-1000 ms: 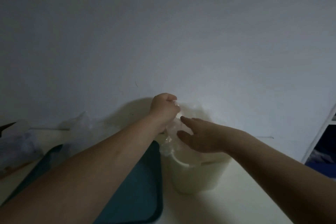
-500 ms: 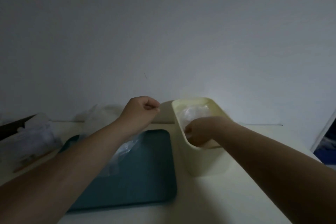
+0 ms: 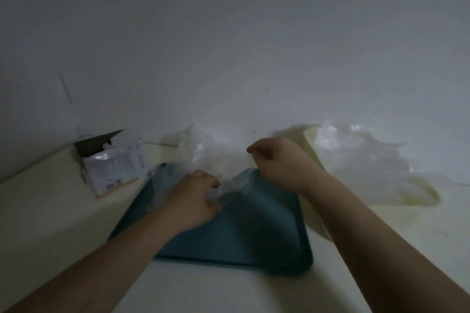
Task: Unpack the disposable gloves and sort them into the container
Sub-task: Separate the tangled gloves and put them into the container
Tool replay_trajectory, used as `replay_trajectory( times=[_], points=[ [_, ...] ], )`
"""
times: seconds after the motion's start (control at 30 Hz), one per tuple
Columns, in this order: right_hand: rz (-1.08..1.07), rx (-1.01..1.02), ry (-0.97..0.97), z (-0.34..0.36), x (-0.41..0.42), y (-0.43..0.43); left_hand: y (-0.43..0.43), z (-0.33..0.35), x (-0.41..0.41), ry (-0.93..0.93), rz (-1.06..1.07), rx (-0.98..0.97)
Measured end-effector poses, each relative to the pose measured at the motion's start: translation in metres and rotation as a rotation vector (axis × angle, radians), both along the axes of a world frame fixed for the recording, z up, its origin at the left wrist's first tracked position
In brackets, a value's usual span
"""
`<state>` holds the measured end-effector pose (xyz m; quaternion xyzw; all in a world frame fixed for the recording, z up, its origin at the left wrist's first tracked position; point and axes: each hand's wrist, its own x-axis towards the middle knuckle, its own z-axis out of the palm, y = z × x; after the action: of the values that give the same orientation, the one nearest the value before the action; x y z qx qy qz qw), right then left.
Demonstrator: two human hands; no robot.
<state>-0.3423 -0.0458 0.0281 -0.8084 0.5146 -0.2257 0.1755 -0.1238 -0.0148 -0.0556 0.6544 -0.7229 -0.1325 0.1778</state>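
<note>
A bare pale wall [image 3: 229,33] fills most of my view, above a cream table [image 3: 50,198] in very dim light, and I take the teal tray [image 3: 241,231] at the centre as my landmark. Over the tray's far half, the left hand [image 3: 193,195] has its fingers curled tight round a crumpled clear glove [image 3: 229,190]. The right hand [image 3: 279,162] hangs over the tray's far right corner with its fingers drawn in. I cannot tell whether it has hold of any film. Just right of the tray stands the cream container [image 3: 311,142], badly smeared by blur and partly hidden by the right forearm. Clear gloves [image 3: 356,155] billow out of its top. Behind the tray lies a heap of loose plastic [image 3: 203,147] with edges I cannot make out. Left of the tray is an open box [image 3: 114,162] of packets, its print unreadable.
</note>
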Motion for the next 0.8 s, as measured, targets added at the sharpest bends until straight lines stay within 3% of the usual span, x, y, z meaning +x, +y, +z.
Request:
replay_trajectory(
  times=[0.17, 0.3, 0.4, 0.53, 0.63, 0.8],
  points=[
    [-0.049, 0.182, -0.230, -0.069, 0.029, -0.019, 0.003, -0.019, 0.023, 0.120, 0.018, -0.061],
    [-0.010, 0.195, -0.429, -0.076, 0.036, -0.028, -0.006, -0.005, 0.032, 0.274, 0.031, -0.027],
    [0.071, 0.173, -0.567, -0.073, 0.035, -0.027, -0.010, 0.026, 0.029, 0.491, 0.068, -0.057],
    [0.207, 0.137, -0.464, -0.069, 0.030, -0.026, -0.015, 0.044, 0.022, 0.898, 0.109, -0.088],
    [0.272, 0.226, -0.409, -0.059, 0.026, -0.021, -0.019, 0.042, 0.020, 1.176, 0.099, -0.066],
    [0.250, 0.423, -0.469, -0.054, 0.034, -0.014, -0.018, 0.036, 0.023, 1.389, 0.065, 0.018]
  ],
)
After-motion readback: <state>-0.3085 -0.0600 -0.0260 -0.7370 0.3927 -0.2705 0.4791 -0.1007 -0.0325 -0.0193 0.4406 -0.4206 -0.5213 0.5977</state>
